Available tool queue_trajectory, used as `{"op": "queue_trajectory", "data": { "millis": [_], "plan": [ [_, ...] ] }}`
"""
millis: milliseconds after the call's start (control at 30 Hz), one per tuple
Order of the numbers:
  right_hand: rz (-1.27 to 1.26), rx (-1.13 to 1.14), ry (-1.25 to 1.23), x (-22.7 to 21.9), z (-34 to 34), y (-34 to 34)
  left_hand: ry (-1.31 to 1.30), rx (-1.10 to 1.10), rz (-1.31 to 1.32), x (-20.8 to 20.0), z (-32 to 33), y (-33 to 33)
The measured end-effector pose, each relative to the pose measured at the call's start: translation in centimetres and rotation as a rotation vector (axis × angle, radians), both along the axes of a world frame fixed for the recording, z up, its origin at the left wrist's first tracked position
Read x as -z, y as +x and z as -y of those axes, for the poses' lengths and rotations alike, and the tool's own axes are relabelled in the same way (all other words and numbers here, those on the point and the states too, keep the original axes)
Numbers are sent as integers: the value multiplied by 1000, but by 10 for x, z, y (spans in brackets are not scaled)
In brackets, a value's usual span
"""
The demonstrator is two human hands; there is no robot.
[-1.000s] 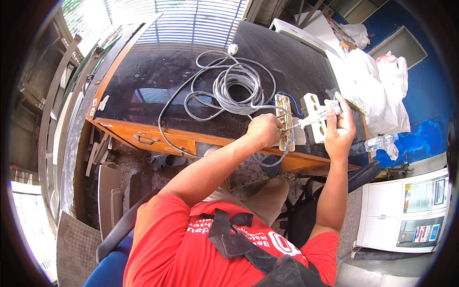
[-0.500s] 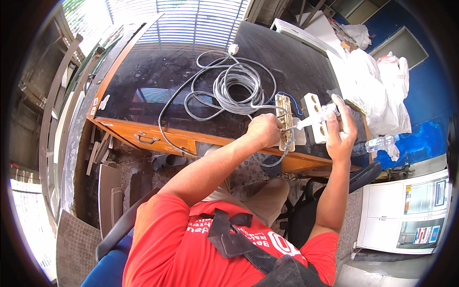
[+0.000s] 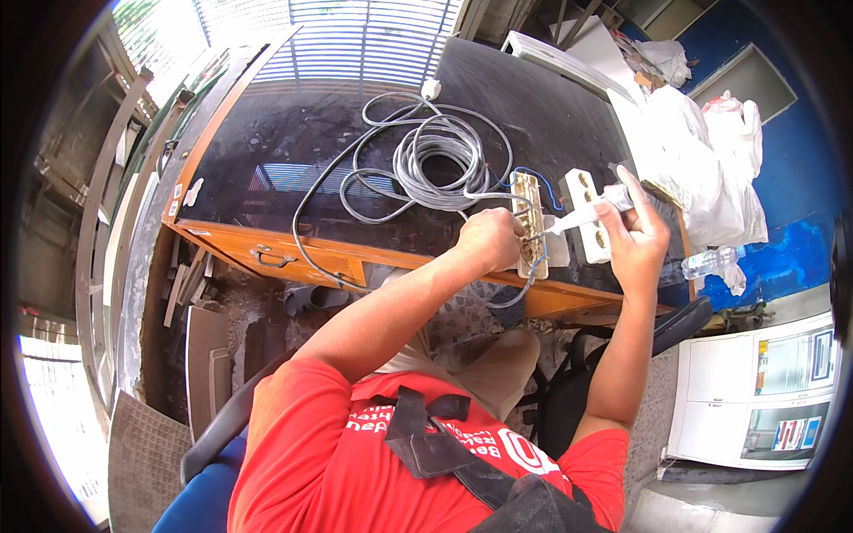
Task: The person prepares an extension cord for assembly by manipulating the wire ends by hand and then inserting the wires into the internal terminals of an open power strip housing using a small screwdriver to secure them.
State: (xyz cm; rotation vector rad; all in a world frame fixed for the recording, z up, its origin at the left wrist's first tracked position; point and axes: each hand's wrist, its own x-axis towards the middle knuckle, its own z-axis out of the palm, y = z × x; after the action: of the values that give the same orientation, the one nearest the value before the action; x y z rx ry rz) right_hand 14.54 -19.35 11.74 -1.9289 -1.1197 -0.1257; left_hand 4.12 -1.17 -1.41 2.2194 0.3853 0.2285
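In my right hand (image 3: 638,238) is a slim screwdriver (image 3: 579,217) with a clear, whitish handle, gripped between thumb and fingers while the index finger reaches up over its end. Its thin dark tip points left into the opened base of a power strip (image 3: 528,193) at the desk's front edge. My left hand (image 3: 491,242) is closed at the base's left side; what its fingertips pinch is hidden. A white socket cover (image 3: 576,188) lies just right of the base, partly behind the screwdriver. A blue wire (image 3: 551,185) loops from the base's far end.
A coiled grey cable (image 3: 416,171) with a white plug (image 3: 431,90) lies on the dark desk (image 3: 267,133), left of the base. White plastic bags (image 3: 711,178) and a clear bottle (image 3: 706,264) are at the right. A wooden drawer (image 3: 258,253) faces me below.
My right hand has shifted slightly right and down, and its index finger is now raised more over the handle's end. My left hand stays at the base.
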Motion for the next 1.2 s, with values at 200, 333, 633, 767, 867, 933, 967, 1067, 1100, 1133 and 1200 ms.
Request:
{"op": "queue_trajectory", "data": {
  "millis": [200, 333, 633, 767, 867, 933, 967, 1067, 1100, 1133, 1200],
  "plan": [
    [67, -131, 167, 3, -10, 1, -4, -1, 5, 0, 0, 0],
    [155, 72, 32, -1, -11, -3, 3, -4, -2, 0, -1, 0],
    [161, -28, 119, 1, -13, -1, 21, 11, -16, 1, -2, 2],
    [106, -85, 206, 16, -11, 2, 28, 28, 1, -1, -2, 0],
    [282, -57, 172, 19, -8, 7, 29, 3, -10, -4, -1, -1],
    [249, -100, 281, 17, -15, 5, 24, 19, -21, -1, -2, 0],
    [288, -97, 252, 13, -15, 4, 17, 23, -17, 0, -2, 0],
    [119, -187, 209, 11, -12, 6, 21, 12, -19, -2, -4, -2],
    [53, -133, 172, 12, -9, 5, 25, 9, -20, -3, -3, -2],
    [90, -112, 181, 12, -9, 4, 24, 13, -17, -3, -2, -2],
    [165, -75, 199, 15, -17, -1, 24, 15, -12, -3, -2, -2]
  ]
}}
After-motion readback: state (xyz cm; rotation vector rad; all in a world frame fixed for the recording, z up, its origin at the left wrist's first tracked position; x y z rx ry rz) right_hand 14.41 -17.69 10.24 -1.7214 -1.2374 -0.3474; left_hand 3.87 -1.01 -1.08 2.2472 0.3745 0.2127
